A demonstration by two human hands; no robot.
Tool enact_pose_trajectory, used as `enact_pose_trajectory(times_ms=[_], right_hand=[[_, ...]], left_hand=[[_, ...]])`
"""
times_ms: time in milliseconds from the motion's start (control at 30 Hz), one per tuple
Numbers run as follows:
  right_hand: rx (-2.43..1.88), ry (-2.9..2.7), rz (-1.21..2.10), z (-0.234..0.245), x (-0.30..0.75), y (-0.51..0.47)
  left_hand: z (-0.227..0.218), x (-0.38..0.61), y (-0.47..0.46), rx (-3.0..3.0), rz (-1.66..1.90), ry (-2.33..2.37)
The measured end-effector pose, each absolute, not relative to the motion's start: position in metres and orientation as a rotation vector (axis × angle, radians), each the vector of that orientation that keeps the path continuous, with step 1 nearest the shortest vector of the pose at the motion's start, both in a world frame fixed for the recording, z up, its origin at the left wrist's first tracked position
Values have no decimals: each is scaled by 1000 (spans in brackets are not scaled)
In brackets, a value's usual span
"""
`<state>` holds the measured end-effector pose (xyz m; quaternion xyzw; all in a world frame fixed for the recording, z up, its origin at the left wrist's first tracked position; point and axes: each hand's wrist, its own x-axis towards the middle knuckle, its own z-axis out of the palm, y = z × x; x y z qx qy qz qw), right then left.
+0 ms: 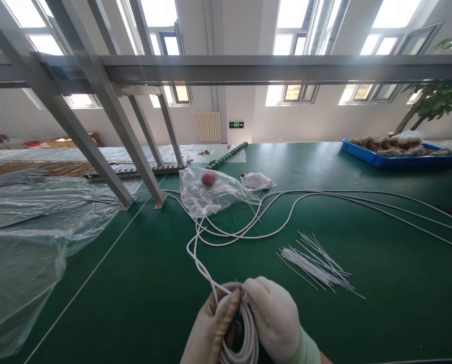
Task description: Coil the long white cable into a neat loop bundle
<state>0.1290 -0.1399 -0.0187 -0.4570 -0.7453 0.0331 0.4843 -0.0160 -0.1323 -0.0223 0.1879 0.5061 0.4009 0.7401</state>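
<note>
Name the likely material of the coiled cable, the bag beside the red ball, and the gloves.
Coiled cable: smooth white plastic sheath, probably; it bends freely.
Bag: thin clear plastic film, glossy and crinkled.
Gloves on the left hand and right hand: pale rubbery material, perhaps latex; matt, close-fitting.

L hand gloved, fingers curled, R hand gloved, closed alongside

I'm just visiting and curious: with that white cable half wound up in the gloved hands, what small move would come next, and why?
Probably one more loop: the left hand and right hand grip a coil of white cable, while a long loose cable tail lies unwound across the green table.
</note>
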Motion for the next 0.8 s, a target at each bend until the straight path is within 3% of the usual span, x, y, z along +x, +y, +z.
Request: enact_pose_trajectory(times_ms=[133, 300, 800], right_hand=[[-1123, -1881, -135, -15, 129, -139], [-1215, -1880, -375, -20, 129, -137], [-1065, -1969, -429, -21, 126, -135]], left_hand=[[-5, -24, -129, 370, 759, 1059], [5, -21, -132, 385, 855, 1022], [-17, -26, -131, 495, 883, 940]])
